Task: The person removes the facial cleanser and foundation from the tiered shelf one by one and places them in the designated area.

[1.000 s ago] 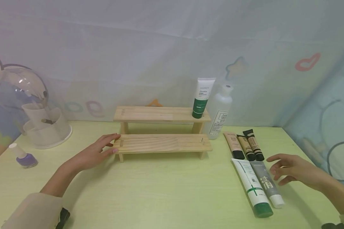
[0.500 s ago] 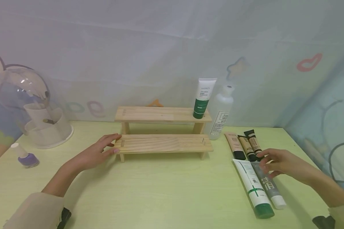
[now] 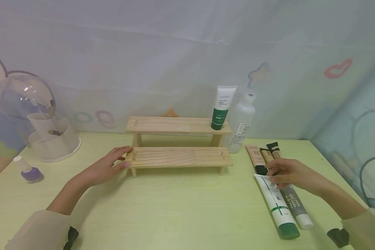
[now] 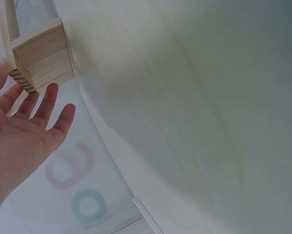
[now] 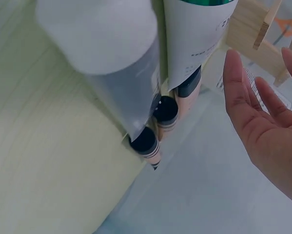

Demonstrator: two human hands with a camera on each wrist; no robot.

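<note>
In the head view my left hand touches the left end of a two-tier wooden shelf, its thumb at the lower board's front edge. The left wrist view shows relaxed fingers against the board's end. My right hand hovers over several cosmetic tubes, fingers slightly bent and holding nothing. Below it lie a white-and-green tube and a grey tube with a white cap. Beyond are a beige BB cream tube and two slim black-capped tubes, partly hidden by the hand; the right wrist view shows their black caps.
A white-and-green tube stands on the upper board's right end. Behind it is a clear bottle with a white label. At left are a clear domed brush holder and a purple nail polish bottle. A printed curtain hangs behind.
My right hand has moved left, from beside the grey tube to above the tubes' upper ends. The left hand stays at the shelf's end. The view has shifted slightly.
</note>
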